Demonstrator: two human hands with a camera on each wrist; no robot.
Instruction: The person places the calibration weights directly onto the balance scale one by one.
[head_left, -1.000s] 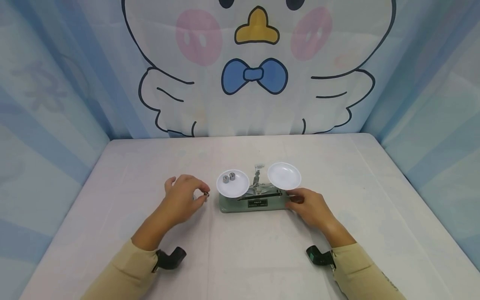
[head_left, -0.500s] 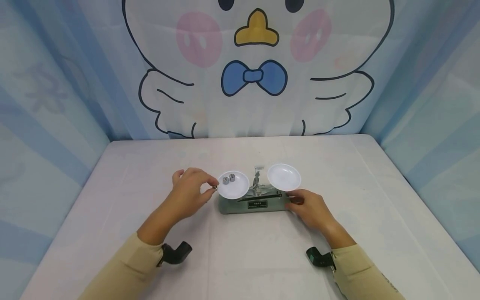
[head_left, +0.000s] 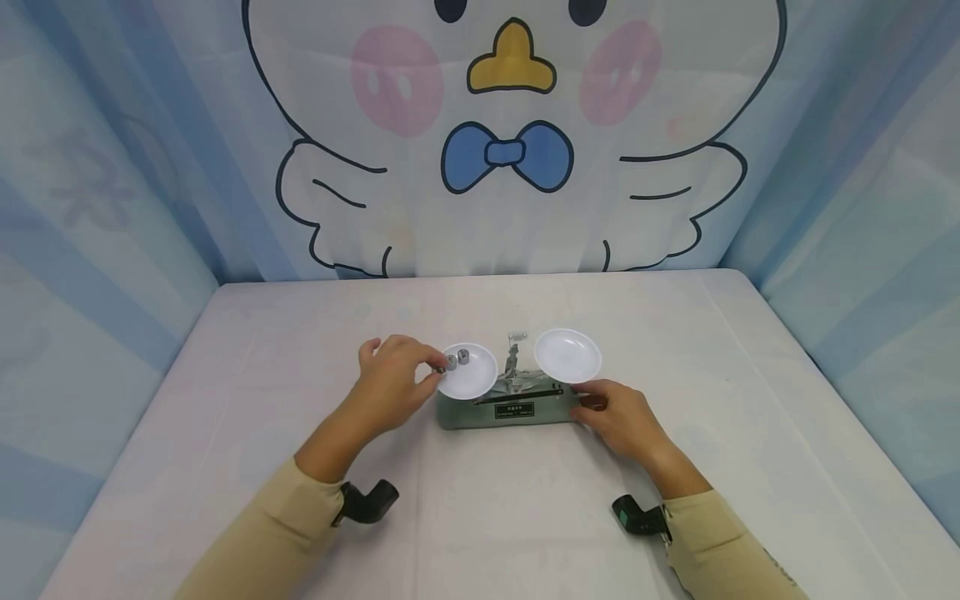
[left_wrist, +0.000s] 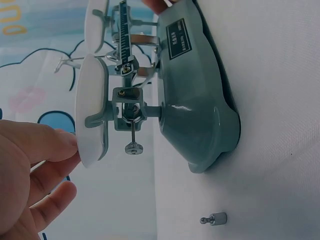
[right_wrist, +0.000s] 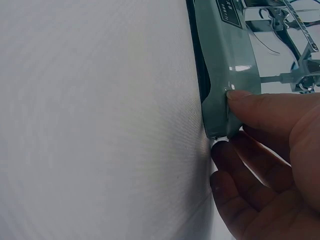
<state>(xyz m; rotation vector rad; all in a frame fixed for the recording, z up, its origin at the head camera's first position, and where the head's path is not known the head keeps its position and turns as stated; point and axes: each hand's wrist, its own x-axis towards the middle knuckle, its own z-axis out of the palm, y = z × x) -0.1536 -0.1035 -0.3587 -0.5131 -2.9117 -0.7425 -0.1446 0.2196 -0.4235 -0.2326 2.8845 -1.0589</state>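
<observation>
A green balance scale point(head_left: 472, 414) with two white pans stands on the table. Over the rim of its left pan point(head_left: 472, 383), my left hand point(head_left: 392, 383) pinches a small metal weight point(head_left: 440, 369) between thumb and fingertip. Two knurled metal weights, one of them this weight point(head_left: 463, 357), sit in that pan. From the left wrist camera, the pan and the fingers hide the pinched weight. My right hand point(head_left: 618, 417) grips the right end of the scale's base point(right_wrist: 225, 65), thumb on the front face. Nothing lies in the right pan point(head_left: 567, 356).
Another small metal weight point(left_wrist: 215, 219) lies on the table near the scale's left end, seen only in the left wrist view. A white cloth point(head_left: 480, 517) covers the table. Printed curtains point(head_left: 510, 225) stand behind and at both sides.
My left hand has moved right, carrying the pinched weight from beside the scale to the left pan's rim. The right hand has stayed on the base.
</observation>
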